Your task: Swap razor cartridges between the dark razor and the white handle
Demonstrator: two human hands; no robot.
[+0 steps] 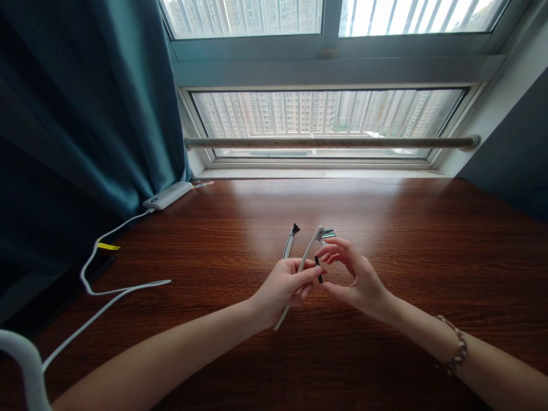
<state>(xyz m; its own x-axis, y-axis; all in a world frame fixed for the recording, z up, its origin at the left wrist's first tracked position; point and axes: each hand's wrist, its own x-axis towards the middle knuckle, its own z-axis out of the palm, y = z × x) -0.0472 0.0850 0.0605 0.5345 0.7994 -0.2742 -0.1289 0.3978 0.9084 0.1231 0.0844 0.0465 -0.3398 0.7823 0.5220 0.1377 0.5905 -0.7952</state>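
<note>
My left hand (291, 285) is closed around a pale toothbrush (307, 251), which leans with its bristled head up and its handle end sticking out below the palm. The left thumb and fingers also pinch a small black bar (319, 277). My right hand (353, 274) curves around that bar, index fingertip near its top and thumb near its lower end. A slim silver-handled tool with a dark head (290, 242) shows just beyond the left hand, its lower part hidden. Behind the brush head lies a small green-and-silver item (329, 233), partly covered.
The brown wooden table (428, 228) reaches to a window with a horizontal rail (334, 142). At the left are a white power strip (168, 196), its looped cable (92, 274), a yellow tag (108, 246) and a blue curtain (124, 103). A thick white curved tube (23, 359) stands at the lower left.
</note>
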